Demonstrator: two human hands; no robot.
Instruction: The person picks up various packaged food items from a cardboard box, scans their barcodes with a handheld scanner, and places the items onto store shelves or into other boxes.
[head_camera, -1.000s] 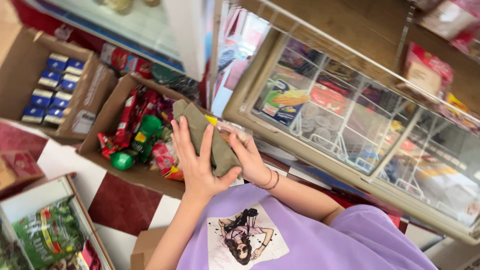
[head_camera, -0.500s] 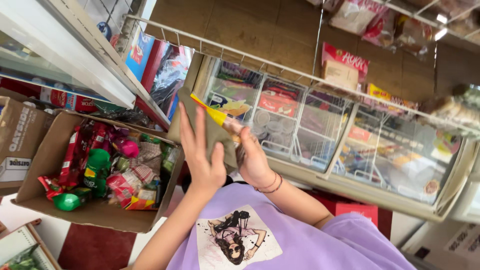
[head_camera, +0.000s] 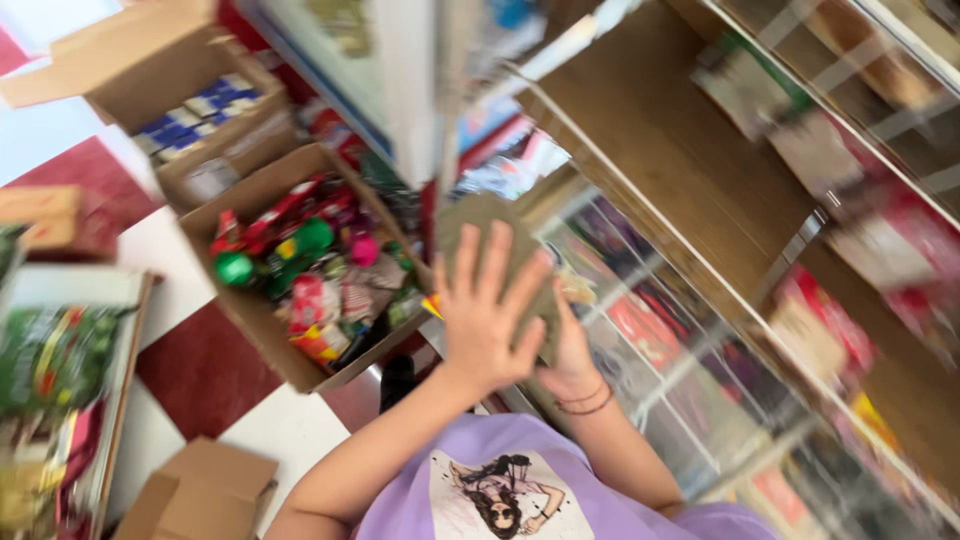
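Nearest is the person's purple shirt (head_camera: 560, 480), with a printed figure on the chest, and both forearms rise from it. The left hand (head_camera: 487, 310) is spread wide, fingers fanned, its palm laid flat against a grey-green cloth (head_camera: 480, 225) that it presses from the front. The right hand (head_camera: 570, 350), with thin bands at the wrist, sits just to the right of the cloth's lower edge and behind the left hand; it seems to grip the cloth from the back, though its fingers are mostly hidden and the picture is blurred, so how tightly it is closed cannot be told. The cloth is held up in the air between the two hands, in front of the wire rack.

Below and left of the cloth, on the red and white tiled floor (head_camera: 200, 360), stands an open cardboard box (head_camera: 290, 360) full of bright sweets and small toys, green and pink balls among them. Further left of the cloth is a second carton (head_camera: 150, 80) holding blue packs. At the far left edge lies a flat tray of green packets (head_camera: 60, 350).

To the right of the cloth runs a wire rack (head_camera: 700, 330) of coloured packets, and above it brown wooden shelves (head_camera: 680, 130) with more goods, all smeared by motion.
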